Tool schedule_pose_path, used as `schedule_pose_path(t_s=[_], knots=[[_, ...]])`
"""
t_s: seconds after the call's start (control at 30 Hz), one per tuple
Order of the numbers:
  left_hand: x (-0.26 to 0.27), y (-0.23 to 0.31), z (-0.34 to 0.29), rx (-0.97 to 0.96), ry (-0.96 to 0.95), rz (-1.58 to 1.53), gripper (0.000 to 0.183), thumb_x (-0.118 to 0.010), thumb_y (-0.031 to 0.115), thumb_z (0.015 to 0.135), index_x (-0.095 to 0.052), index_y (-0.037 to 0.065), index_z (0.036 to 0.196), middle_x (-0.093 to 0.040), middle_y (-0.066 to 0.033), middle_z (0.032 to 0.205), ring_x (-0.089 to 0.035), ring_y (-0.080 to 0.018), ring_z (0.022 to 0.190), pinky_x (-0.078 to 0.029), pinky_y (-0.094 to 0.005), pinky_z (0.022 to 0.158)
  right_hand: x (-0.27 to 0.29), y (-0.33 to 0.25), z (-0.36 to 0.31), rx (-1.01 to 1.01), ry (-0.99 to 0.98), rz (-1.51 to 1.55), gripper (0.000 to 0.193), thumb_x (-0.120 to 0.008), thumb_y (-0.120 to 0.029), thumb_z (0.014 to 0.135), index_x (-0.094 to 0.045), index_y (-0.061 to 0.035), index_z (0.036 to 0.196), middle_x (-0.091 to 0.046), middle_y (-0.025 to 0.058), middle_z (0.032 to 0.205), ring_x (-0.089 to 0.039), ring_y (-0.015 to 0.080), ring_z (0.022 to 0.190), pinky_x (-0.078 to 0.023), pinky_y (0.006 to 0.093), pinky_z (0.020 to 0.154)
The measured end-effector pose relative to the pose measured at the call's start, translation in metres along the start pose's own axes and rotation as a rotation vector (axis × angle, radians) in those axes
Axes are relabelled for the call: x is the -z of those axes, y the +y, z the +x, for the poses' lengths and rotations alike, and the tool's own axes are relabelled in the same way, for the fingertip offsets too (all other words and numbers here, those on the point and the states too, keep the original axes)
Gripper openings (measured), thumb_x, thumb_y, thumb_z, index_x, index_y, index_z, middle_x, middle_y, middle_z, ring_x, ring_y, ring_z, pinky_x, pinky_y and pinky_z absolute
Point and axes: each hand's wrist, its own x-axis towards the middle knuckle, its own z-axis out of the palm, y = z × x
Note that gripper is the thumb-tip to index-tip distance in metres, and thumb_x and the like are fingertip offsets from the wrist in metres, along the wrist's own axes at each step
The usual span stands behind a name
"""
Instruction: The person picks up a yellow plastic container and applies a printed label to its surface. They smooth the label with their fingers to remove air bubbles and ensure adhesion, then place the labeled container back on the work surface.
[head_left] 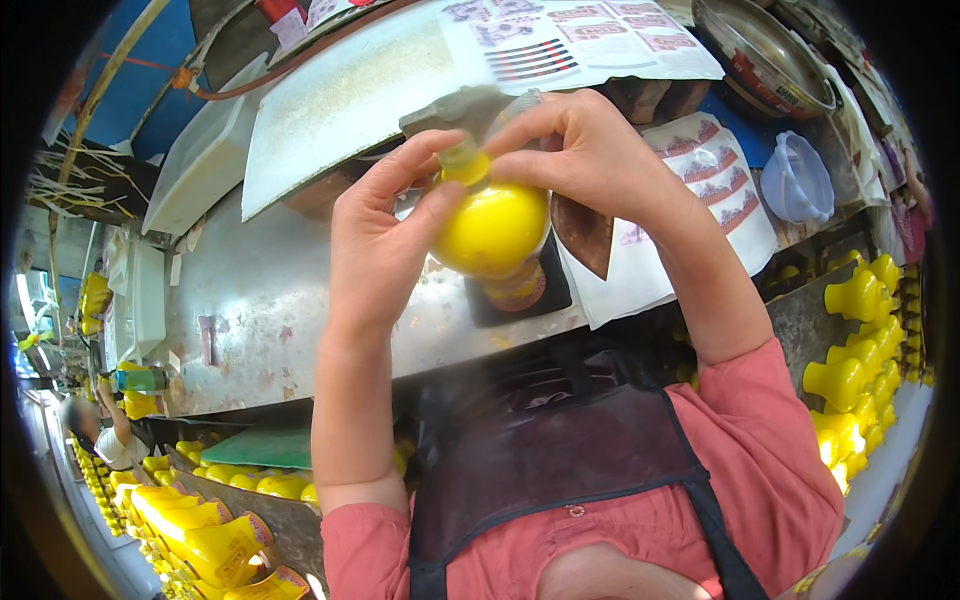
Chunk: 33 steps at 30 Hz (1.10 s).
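Sleeves of pink cloth and a dark apron (560, 450) fill the near edge of what we see, with our forearms rising from them. Our left hand (375, 240) wraps its fingers around the side of a round yellow bottle (492, 228), clasping it firmly above the metal counter (250, 300). Our right hand (580, 150) pinches the bottle's cap (462, 160) between thumb and fingertips at the top. Just under the bottle lies a dark square pad (550, 285) on the counter. To our right, yellow bottles (855, 370) stand packed in rows; more of them (200, 540) lie heaped at lower left. Beyond the hands sit sheets of printed labels (720, 185), a white board (340, 100), a clear plastic tub (800, 180) and a metal bowl (760, 50).
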Motion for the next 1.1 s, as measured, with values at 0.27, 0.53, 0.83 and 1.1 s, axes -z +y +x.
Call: schedule_pose_path(t_s=[0.27, 0.53, 0.83, 1.1], knots=[[-0.009, 0.005, -0.001, -0.009, 0.040, 0.017, 0.033, -0.073, 0.001, 0.086, -0.072, 0.004, 0.119, -0.069, -0.0025, 0.103, -0.057, -0.0100, 0.096, -0.048, -0.0265, 0.089, -0.004, 0.002, 0.001, -0.045, -0.013, 0.049, 0.028, -0.077, -0.025, 0.082, -0.080, -0.0016, 0.098, -0.076, 0.0157, 0.087, -0.073, 0.0238, 0.079, -0.056, 0.0330, 0.077], [-0.015, 0.002, 0.000, -0.016, 0.053, -0.040, 0.036, -0.073, 0.002, 0.086, -0.068, 0.004, 0.121, -0.068, -0.0017, 0.102, -0.056, -0.0096, 0.095, -0.047, -0.0266, 0.090, -0.004, 0.001, 0.001, -0.032, 0.000, 0.022, 0.026, -0.077, -0.020, 0.084, -0.079, 0.0000, 0.101, -0.075, 0.0126, 0.088, -0.071, 0.0193, 0.080, -0.055, 0.0300, 0.076], [-0.004, 0.001, 0.000, 0.008, 0.001, -0.062, 0.038, -0.071, 0.003, 0.090, -0.067, 0.003, 0.127, -0.070, -0.0038, 0.107, -0.060, -0.0110, 0.101, -0.049, -0.0273, 0.093, 0.001, 0.004, 0.005, 0.001, -0.039, 0.043, 0.031, -0.075, -0.026, 0.083, -0.079, -0.0007, 0.101, -0.076, 0.0165, 0.090, -0.074, 0.0243, 0.082, -0.056, 0.0327, 0.078], [-0.014, 0.005, 0.001, -0.038, 0.087, 0.029, 0.034, -0.074, 0.001, 0.084, -0.069, 0.002, 0.117, -0.069, -0.0015, 0.100, -0.057, -0.0094, 0.093, -0.048, -0.0257, 0.088, -0.003, 0.002, 0.007, -0.003, -0.021, 0.032, 0.032, -0.077, -0.027, 0.080, -0.079, 0.0004, 0.096, -0.075, 0.0166, 0.086, -0.073, 0.0252, 0.079, -0.056, 0.0333, 0.077]])
